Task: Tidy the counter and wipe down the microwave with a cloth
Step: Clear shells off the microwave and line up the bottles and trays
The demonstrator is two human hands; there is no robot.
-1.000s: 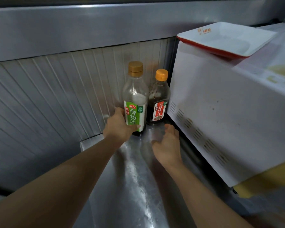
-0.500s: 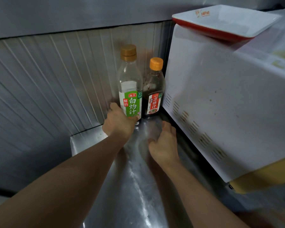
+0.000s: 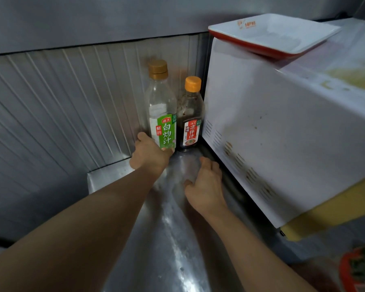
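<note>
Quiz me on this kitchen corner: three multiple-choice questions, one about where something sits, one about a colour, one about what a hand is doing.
1. Where is the tray?
A. on top of the microwave
B. on the counter
C. behind the bottles

2. What colour is the label on the tall bottle?
A. blue
B. green
C. black

3. What is the left hand doing?
A. lying flat on the counter
B. holding a cloth
C. gripping the tall bottle near its base

Answers: 1 A, the tray rests on the microwave's top and overhangs the edge. 2 B, the label is green with white characters; the short bottle beside it has a red and white one. 3 C, its fingers wrap the bottle's lower part, while the right hand holds nothing.
</note>
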